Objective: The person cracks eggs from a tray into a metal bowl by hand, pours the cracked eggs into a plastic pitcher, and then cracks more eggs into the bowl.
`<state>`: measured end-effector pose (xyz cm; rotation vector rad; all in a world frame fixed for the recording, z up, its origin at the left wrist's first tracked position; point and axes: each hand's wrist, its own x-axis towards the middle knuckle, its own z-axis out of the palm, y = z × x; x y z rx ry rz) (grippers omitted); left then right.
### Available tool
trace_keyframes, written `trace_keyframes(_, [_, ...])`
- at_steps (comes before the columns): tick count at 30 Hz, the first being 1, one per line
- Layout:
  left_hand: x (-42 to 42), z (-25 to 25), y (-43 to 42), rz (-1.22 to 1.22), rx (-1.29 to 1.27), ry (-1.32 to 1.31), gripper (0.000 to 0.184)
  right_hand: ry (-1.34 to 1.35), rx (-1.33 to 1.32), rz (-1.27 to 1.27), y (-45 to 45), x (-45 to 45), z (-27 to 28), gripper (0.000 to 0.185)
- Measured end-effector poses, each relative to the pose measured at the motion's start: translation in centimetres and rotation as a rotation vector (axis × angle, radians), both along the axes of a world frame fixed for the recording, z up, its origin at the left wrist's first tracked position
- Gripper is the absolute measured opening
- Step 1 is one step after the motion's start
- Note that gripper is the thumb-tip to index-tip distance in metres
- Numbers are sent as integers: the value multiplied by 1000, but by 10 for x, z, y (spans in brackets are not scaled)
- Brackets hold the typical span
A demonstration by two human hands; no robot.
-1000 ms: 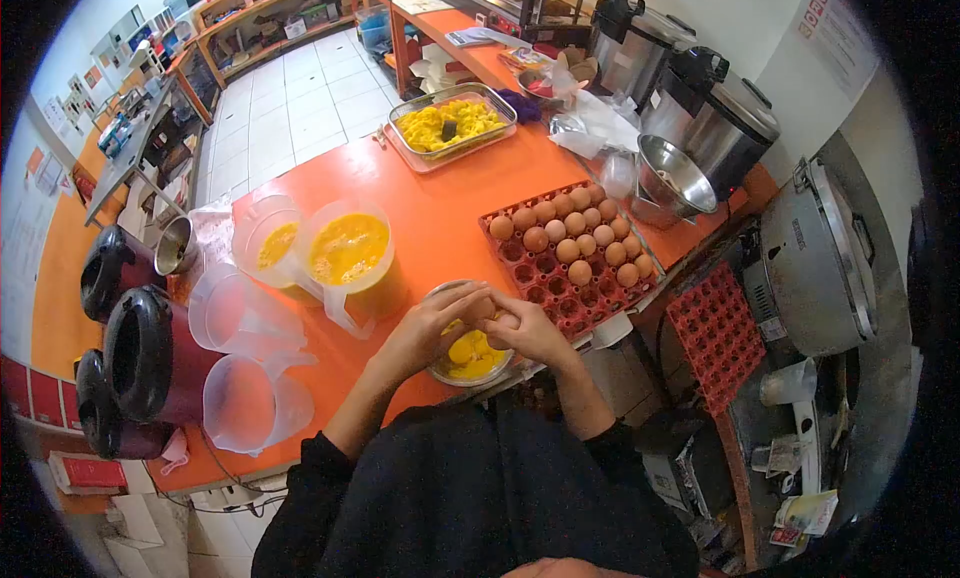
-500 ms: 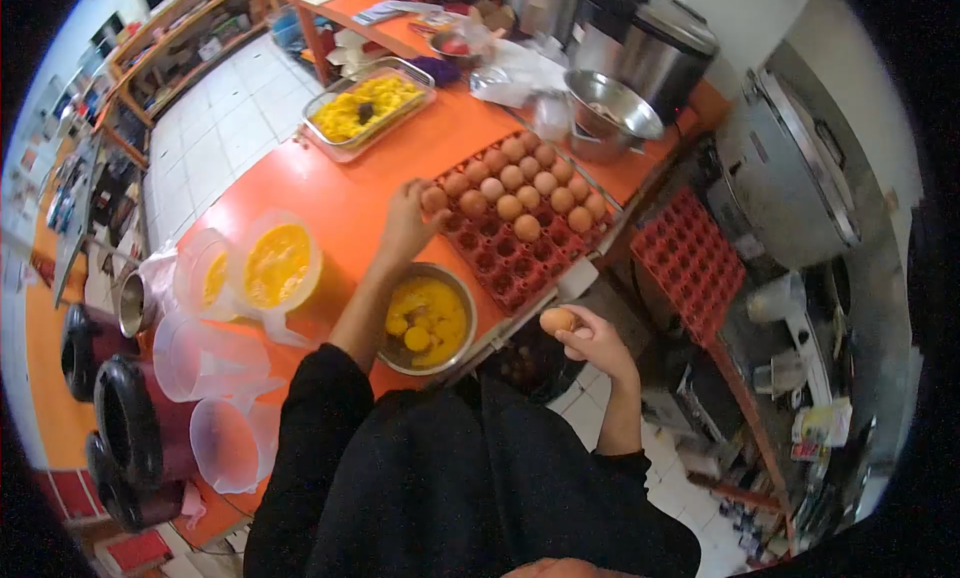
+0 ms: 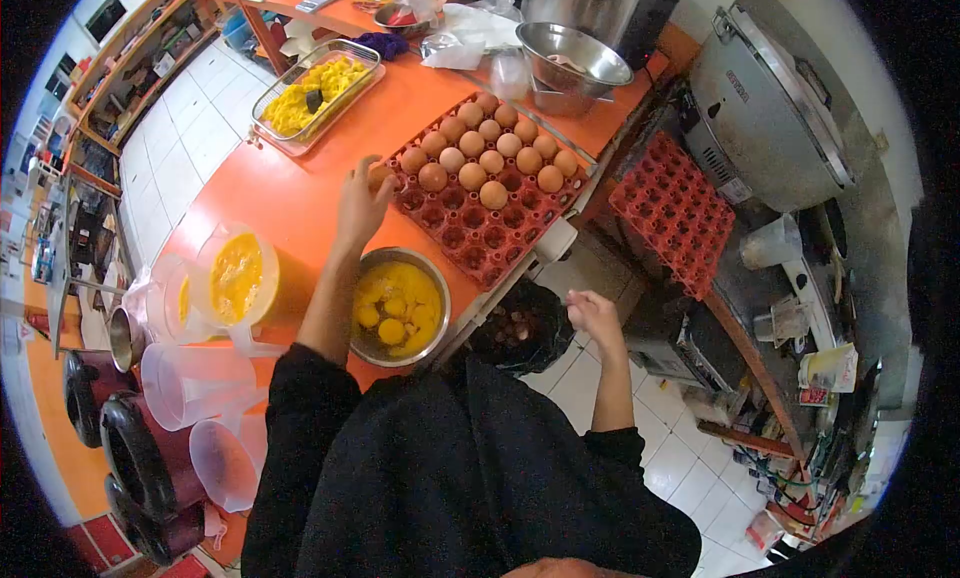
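My left hand [image 3: 362, 210] is closed around a brown egg [image 3: 379, 177], just left of the red egg tray [image 3: 470, 236], which holds several brown eggs [image 3: 493, 195] in its upper rows. Below that hand, a metal bowl [image 3: 446, 303] contains cracked eggs with whole yolks [image 3: 391, 331]. My right hand [image 3: 594, 318] hangs beyond the table edge with curled fingers and no visible object in them. Beside it is a black-lined bin [image 3: 553, 330] with eggshells [image 3: 516, 328] inside.
Jugs of beaten egg [image 3: 238, 283] and plastic jugs [image 3: 195, 383] stand left. Behind are a glass dish of yellow food [image 3: 318, 96] and a steel bowl [image 3: 600, 68]. A second red tray [image 3: 675, 213] and a large cooker [image 3: 765, 118] are right.
The view has shifted. My hands have parted from over the bowl. My left hand has taken hold of an egg at the tray; the shell seen in my right hand is gone from it.
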<state>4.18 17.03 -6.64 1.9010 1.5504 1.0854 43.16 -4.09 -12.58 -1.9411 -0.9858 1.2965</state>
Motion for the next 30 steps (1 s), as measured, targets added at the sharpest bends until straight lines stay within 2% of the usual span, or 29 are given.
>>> trace_keyframes(4, [-17, 16, -46, -96, -354, -698, 45, 480, 238, -74, 18, -33, 48, 35])
trace_keyframes(7, [-17, 45, -105, -79, -501, -793, 49, 534, 405, 60, 39, -87, 90, 39])
trace_keyframes(8, [-19, 44, -119, -114, -458, -759, 50, 522, 461, 172, 43, -102, 101, 48])
trace_keyframes(9, [-20, 42, -131, -148, -416, -724, 52, 388, 577, 235, 48, -123, 113, 54])
trace_keyframes(11, [-25, 35, -151, -177, -354, -620, 54, 131, 782, 424, 55, -154, 122, 51])
trace_keyframes(14, [-28, 29, -174, -142, -285, -447, 53, 3, 1046, 568, 55, -205, 137, 50])
trace_keyframes(17, [-25, 37, -194, -79, -246, -344, 50, -128, 1184, 842, 56, -235, 104, 49])
trace_keyframes(19, [-28, 24, -197, -42, -273, -284, 51, -96, 1152, 828, 53, -242, 114, 49])
trace_keyframes(21, [-29, 19, -197, -35, -199, -334, 51, -114, 1181, 790, 54, -244, 111, 48])
trace_keyframes(27, [-27, 13, -195, -16, -262, -294, 51, -121, 1178, 907, 55, -247, 104, 50])
trace_keyframes(30, [-24, 10, -197, 5, -261, -357, 53, -131, 1241, 798, 56, -246, 105, 50])
